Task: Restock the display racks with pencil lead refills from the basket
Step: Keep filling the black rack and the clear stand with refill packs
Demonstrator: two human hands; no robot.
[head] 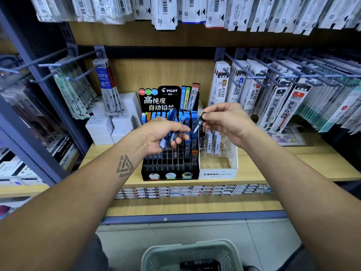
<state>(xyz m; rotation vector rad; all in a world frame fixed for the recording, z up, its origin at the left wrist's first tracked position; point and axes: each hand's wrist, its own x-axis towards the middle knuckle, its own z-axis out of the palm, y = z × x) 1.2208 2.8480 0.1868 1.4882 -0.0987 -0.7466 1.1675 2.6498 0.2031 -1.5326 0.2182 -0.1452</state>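
Basket point(192, 253) of pale mesh plastic sits lowest in view, on the floor just in front of the person, with dark packs lying in its bottom. Above it, two bare forearms reach toward the wooden shelf point(273, 165). The left hand point(163, 134) curls its fingers around a small bundle of blue and clear lead refill tubes point(172, 130), held upright over the black rack. The right hand point(227, 121) pinches a single dark refill tube point(198, 123) between thumb and fingertips, tilted, its lower end hanging above the gap where the two racks meet.

On the shelf, the black Pilot rack point(172, 169) stands left of the white Mono rack point(218, 171), the two touching side by side. The black rack's front rows of clear slots look mostly unfilled, while blue-capped tubes fill its back rows beneath the printed header card. The white rack holds a few tubes in its rear clear compartments.

Behind and left of the black rack, small white boxes point(109, 128) are stacked. Packaged pen refills point(277, 106) hang from hooks to the right, and more packets hang at left and along the top.
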